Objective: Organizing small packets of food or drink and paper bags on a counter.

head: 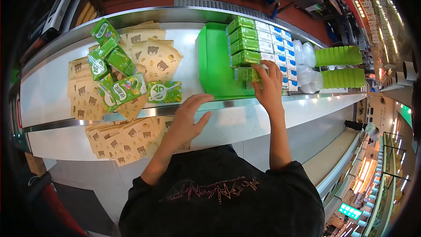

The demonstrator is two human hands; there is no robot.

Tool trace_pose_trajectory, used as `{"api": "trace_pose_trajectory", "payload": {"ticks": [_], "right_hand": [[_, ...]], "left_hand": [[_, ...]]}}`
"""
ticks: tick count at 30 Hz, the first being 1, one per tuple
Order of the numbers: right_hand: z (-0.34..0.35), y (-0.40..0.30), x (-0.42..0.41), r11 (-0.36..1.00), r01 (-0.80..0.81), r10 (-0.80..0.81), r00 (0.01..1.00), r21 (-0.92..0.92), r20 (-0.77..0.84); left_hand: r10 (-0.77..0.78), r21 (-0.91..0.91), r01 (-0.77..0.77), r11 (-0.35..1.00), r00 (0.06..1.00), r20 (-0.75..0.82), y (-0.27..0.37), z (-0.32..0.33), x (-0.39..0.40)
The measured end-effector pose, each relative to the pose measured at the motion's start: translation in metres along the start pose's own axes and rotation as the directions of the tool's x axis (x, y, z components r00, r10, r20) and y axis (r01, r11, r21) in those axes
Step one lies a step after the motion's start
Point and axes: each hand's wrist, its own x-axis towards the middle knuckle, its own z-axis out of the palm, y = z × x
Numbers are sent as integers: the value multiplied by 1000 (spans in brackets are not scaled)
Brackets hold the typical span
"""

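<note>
My right hand [268, 84] reaches over the right part of a green plastic tray [215, 82], its fingers at a blurred green drink carton [245, 74]; whether they grip it is unclear. Beside that carton, rows of green cartons [245, 43] and white-and-blue cartons [279, 50] stand packed together. My left hand [194, 115] hovers at the counter's front edge with fingers apart and nothing in it. To its left, a single green carton [164, 92] lies flat, next to a loose heap of green cartons [128, 89] on brown paper bags printed with bears [158, 56].
Stacked green cups or bowls [342, 76] and clear plastic containers [309, 77] stand at the counter's right. A raised metal rim [148, 11] runs along the back. More printed paper bags [128, 141] lie on the lower front ledge. A person [368, 127] is far off at right.
</note>
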Motion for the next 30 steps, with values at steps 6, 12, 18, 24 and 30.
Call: {"api": "trace_pose_trajectory", "payload": {"ticks": [6,12,18,24,30], "right_hand": [[27,7,-19,992,-123,123,992,17,-9],[53,-11,-10,979,-203,201,968,-3,-151],[51,-13,-9,981,-195,188,963,-16,-194],[59,-78,-36,930,137,-101,988,341,-121],[80,-161,-11,848,165,-257,959,504,119]], "left_hand": [[-89,27,89,996,996,-18,-8,-40,-14],[-187,-59,179,982,971,-151,-15,-53,-38],[-88,0,91,996,969,-232,-17,-57,-39],[115,246,66,967,750,-651,-24,-85,-53],[103,242,160,957,593,-799,-35,-121,-69]]}}
